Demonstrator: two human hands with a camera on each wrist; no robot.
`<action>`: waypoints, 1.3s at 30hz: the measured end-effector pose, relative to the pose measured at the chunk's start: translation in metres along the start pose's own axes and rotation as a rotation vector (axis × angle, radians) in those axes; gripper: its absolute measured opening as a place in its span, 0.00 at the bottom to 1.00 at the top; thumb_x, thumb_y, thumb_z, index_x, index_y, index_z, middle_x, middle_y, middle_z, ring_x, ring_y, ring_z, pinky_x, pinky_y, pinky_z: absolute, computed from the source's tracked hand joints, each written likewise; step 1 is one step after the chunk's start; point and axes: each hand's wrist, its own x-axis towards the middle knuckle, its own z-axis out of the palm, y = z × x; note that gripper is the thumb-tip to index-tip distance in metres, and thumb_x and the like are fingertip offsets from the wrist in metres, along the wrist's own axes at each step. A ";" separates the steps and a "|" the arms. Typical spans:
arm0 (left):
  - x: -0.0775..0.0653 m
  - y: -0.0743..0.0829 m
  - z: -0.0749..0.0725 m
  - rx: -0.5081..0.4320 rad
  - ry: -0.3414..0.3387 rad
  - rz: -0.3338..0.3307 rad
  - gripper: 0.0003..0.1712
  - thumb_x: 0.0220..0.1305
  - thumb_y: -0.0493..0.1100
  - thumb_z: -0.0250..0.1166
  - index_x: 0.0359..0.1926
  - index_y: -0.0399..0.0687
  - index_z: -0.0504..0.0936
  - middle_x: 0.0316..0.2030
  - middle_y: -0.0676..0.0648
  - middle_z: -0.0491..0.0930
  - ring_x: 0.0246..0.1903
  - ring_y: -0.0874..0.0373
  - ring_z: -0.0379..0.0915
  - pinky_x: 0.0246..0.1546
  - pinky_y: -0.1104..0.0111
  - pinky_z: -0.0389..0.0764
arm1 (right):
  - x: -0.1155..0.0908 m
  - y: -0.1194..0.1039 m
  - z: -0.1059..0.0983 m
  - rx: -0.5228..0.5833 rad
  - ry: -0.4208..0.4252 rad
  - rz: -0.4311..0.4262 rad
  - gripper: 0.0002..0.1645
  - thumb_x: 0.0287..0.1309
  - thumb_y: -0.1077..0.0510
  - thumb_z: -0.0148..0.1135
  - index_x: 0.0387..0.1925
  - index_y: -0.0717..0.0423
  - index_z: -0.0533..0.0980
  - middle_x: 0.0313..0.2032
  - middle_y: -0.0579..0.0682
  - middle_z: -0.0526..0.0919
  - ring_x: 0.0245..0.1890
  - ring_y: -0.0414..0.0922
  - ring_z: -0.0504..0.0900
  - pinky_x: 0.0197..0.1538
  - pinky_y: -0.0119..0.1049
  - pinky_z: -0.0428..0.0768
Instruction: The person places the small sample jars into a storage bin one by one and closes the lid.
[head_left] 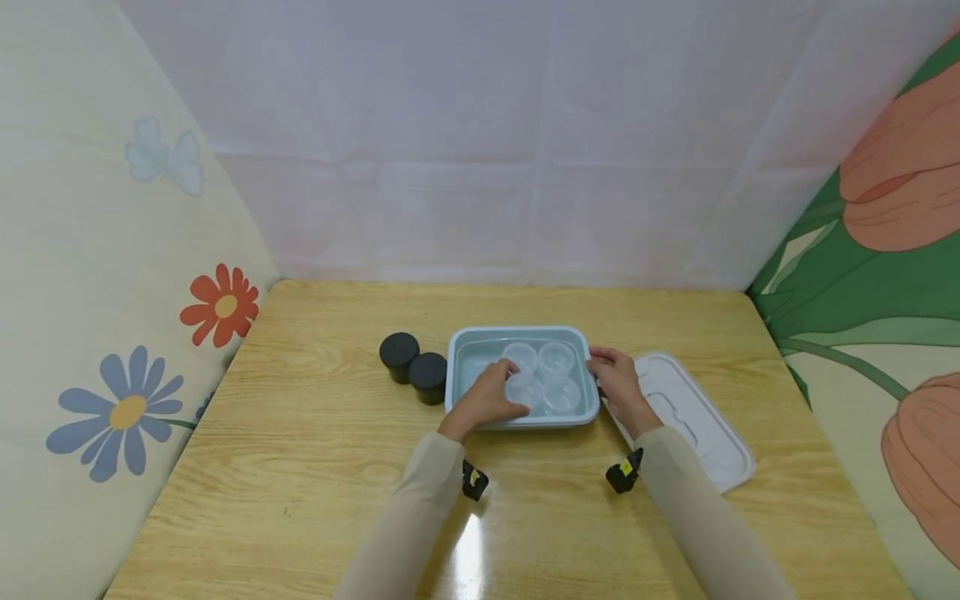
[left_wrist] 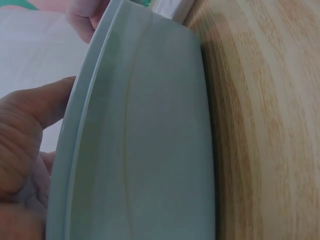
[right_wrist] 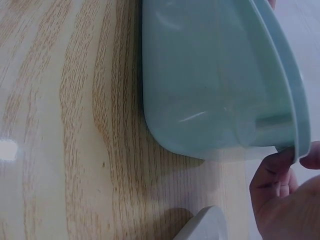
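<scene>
The left hand curls its fingers round a probably light cup, best held by its sides; the right hand pinches the right edge of the tub.

the tub looks like smooth, glossy plastic, the cups like thin, translucent plastic. the tabletop shows glossy wood grain. the backdrop is creased, matt cloth; the black containers look matt.

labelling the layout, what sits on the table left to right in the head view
Farther black cylinder → nearer black cylinder → light blue tub → white lid.
</scene>
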 end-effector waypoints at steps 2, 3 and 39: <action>0.000 0.001 0.000 -0.003 -0.003 0.004 0.36 0.46 0.41 0.75 0.55 0.36 0.68 0.51 0.35 0.73 0.52 0.44 0.70 0.56 0.55 0.73 | -0.001 0.000 0.000 -0.002 0.001 0.001 0.25 0.63 0.65 0.51 0.62 0.64 0.67 0.46 0.50 0.76 0.33 0.33 0.73 0.32 0.24 0.76; 0.000 0.001 0.000 -0.008 -0.004 0.006 0.36 0.46 0.41 0.75 0.54 0.36 0.68 0.50 0.34 0.73 0.52 0.44 0.70 0.55 0.55 0.73 | -0.001 0.000 0.000 -0.003 0.000 0.000 0.25 0.63 0.64 0.51 0.62 0.64 0.66 0.46 0.50 0.76 0.33 0.33 0.73 0.32 0.24 0.76; -0.006 -0.002 -0.017 -0.041 -0.016 -0.022 0.37 0.52 0.40 0.72 0.61 0.37 0.66 0.54 0.35 0.72 0.52 0.43 0.71 0.52 0.54 0.75 | -0.003 -0.001 0.001 -0.016 0.017 0.012 0.26 0.63 0.63 0.51 0.62 0.62 0.67 0.55 0.57 0.74 0.35 0.33 0.74 0.32 0.25 0.76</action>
